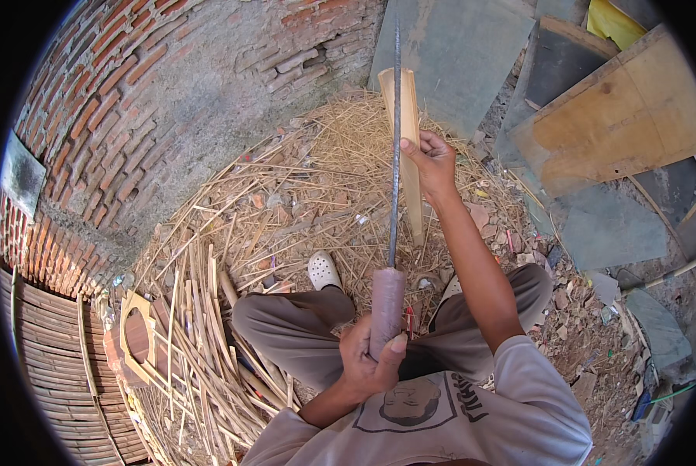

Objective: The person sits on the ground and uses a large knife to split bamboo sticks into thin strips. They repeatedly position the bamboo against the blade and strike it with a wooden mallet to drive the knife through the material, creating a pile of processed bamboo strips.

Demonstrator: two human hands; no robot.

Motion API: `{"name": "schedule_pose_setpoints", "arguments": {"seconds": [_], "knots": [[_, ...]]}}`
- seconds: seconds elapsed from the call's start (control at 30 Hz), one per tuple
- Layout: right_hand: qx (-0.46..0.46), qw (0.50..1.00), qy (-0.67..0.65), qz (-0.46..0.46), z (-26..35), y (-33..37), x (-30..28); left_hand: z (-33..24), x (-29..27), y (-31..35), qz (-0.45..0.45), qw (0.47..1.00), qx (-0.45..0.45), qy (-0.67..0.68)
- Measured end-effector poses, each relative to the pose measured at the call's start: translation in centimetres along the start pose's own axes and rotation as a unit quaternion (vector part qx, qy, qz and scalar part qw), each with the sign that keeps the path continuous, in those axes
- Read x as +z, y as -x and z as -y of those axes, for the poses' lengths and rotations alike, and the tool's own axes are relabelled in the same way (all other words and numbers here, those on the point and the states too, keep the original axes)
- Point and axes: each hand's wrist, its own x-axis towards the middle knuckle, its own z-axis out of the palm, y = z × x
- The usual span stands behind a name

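My left hand is wrapped round the thick, mauve-brown handle of a long-bladed knife, low in front of my shirt. Its narrow dark blade points away from me and is seen nearly edge-on. Further out, my right hand pinches a pale, flat piece of split bamboo, thumb on the near face. The bamboo stands lengthwise, wider at its far end. The blade crosses in front of the bamboo's upper left part; whether they touch, I cannot tell.
Straw-like bamboo shavings and rubble cover the ground. Long bamboo strips are heaped left of my bent legs. A brick wall stands at far left, a slatted bamboo panel below it. Grey sheets and a brown board lie right.
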Motion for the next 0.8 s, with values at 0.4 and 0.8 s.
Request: {"name": "schedule_pose_setpoints", "arguments": {"seconds": [0.4, 0.8], "knots": [[-0.001, 1.0, -0.012, 0.003, -0.06, -0.01, -0.32, 0.07, 0.29, -0.02, 0.0, 1.0, 0.017, 0.006], [-0.002, 1.0, -0.013, 0.002, 0.17, 0.41, -0.17, 0.25, 0.42, 0.46, -0.015, 1.0, 0.016, 0.012]]}}
